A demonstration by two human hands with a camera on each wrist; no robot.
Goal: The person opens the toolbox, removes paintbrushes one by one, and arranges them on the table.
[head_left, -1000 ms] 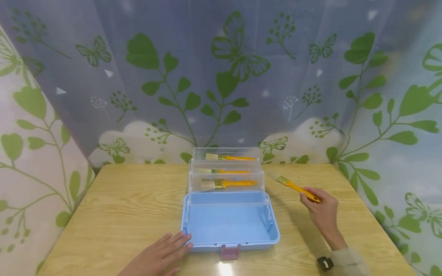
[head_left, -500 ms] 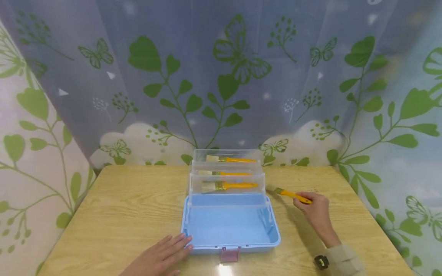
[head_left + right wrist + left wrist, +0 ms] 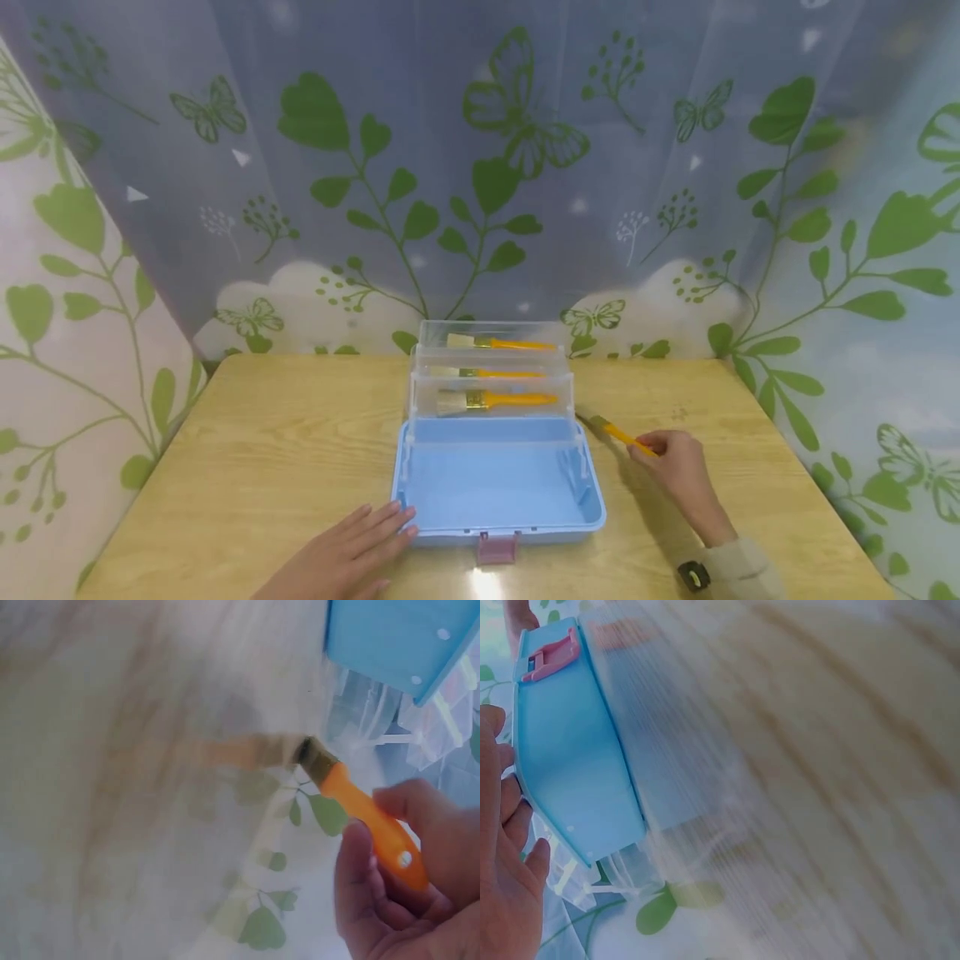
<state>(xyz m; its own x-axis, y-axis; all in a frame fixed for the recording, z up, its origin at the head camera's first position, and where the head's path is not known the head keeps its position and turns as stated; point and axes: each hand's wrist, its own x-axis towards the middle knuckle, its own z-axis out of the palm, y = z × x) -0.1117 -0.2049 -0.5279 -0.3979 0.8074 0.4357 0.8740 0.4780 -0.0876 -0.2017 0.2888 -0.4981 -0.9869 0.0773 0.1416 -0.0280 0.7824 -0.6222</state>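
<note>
A paintbrush (image 3: 621,435) with a yellow-orange handle is pinched by its handle end in my right hand (image 3: 675,467). It slants down beside the toolbox's right side, bristles toward the box and close to the tabletop; whether they touch is hard to tell. In the right wrist view the brush's orange handle (image 3: 367,814) lies between thumb and fingers. My left hand (image 3: 348,546) lies with straight fingers against the front left corner of the light blue toolbox (image 3: 495,487). That box stands unfolded, its clear trays (image 3: 491,375) raised behind, with 3 similar brushes in them.
A pink latch (image 3: 497,548) hangs at the box's front edge. The wood-grain table (image 3: 285,425) reaches back to a curtain (image 3: 420,167) printed with leaves and butterflies, and shiny reflections show on its top. A dark watch-like band (image 3: 693,575) is on the right wrist.
My right hand has lowered the paintbrush and drawn it slightly left and toward me, down to the tabletop beside the box. The left hand and the box have stayed in place.
</note>
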